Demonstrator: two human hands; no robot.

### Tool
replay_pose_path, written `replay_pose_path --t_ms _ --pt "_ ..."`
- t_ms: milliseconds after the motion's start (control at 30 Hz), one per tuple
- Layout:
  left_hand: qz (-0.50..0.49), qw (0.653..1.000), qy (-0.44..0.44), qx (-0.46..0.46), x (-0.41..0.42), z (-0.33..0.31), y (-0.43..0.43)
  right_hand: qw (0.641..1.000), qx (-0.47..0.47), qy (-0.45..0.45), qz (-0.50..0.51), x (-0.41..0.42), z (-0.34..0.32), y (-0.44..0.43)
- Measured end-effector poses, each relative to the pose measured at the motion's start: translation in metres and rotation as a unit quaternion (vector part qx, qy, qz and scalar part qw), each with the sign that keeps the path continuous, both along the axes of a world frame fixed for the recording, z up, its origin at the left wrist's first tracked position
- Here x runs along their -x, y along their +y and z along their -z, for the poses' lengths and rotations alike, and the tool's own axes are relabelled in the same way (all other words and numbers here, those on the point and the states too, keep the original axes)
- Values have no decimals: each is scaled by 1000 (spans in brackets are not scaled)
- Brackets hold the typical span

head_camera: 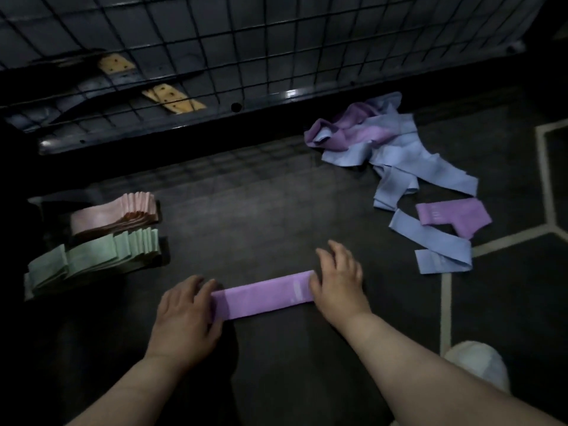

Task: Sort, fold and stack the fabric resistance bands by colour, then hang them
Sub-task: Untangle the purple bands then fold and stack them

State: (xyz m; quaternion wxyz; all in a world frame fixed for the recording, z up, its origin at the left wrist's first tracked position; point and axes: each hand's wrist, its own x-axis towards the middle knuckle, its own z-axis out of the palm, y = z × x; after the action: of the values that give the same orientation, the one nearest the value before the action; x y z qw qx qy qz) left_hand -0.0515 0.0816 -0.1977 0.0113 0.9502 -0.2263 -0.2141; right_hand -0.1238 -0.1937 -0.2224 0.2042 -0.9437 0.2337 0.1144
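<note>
Hands sit well apart, one at each end of a single purple band [264,295] laid straight on the dark floor mat [276,204] just in front of the person. Left hand [184,315] covers the band's left end, palm down; whether the thumb tucks under the cloth or only pins it cannot be told. Right hand [338,284] lies flat on the right end, fingers spread and pressing. Held at both ends like this, the band stays taut and flat, probably to smooth it before a fold.

Far left: pink stack [116,213], folded and squared, with the green stack [92,259] just in front of it. They lie close beside each other, one colour each, so sorting is done for these two. Both are well apart from the working spot, likely so they do not get knocked.

Behind, across the top: wire grid [246,41], leaning or standing at the mat's far edge. It is probably where the bands get hung; nothing hangs on it yet. Tan pieces [172,96] show through it, unclear what.

Right: loose heap [378,139] of blue and purple bands, tangled, unsorted. Nearer, a blue band [436,244] and a second purple band [451,215] lie overlapping, within the right hand's reach. No purple or blue stack exists yet.

Bottom right: white rounded thing [476,364], too dim to name.
</note>
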Motion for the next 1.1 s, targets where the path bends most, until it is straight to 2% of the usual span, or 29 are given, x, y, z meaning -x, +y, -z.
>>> replay_pose_path --t_ms 100,233,333,400,467,533,600,733,800,867,933,1033,1100 --pt "19 1000 -8 22 0 -6 -30 988 -6 -10 154 -12 -3 -38" --pt "100 991 -26 82 10 -23 -93 950 -9 0 312 -12 -14 -120" --pt "157 982 3 106 16 -35 -142 950 -38 115 290 -1 -16 -174" --pt "161 980 30 114 17 -43 -172 949 -77 143 269 4 -14 -194" --pt "145 980 60 124 16 -54 -203 949 -85 109 285 4 -13 -201" --pt "134 978 90 135 12 -56 -231 949 -46 56 307 3 -15 -198" --pt "80 967 162 180 8 -61 -255 941 -19 -16 336 5 -20 -193" --pt "-116 883 328 316 1 -72 -286 896 -84 -212 381 3 -37 -185" --pt "-212 808 407 369 -2 -79 -300 870 -135 -272 388 -6 -51 -177" --pt "-286 730 458 419 -6 -84 -311 868 -161 -315 349 -15 -62 -163" --pt "-322 680 482 449 -13 -87 -317 880 -187 -333 281 -22 -71 -142" --pt "-359 638 482 482 -25 -91 -317 912 -188 -328 161 -24 -80 -115" --pt "-358 659 461 474 -32 -93 -312 928 -163 -321 96 -20 -80 -108"
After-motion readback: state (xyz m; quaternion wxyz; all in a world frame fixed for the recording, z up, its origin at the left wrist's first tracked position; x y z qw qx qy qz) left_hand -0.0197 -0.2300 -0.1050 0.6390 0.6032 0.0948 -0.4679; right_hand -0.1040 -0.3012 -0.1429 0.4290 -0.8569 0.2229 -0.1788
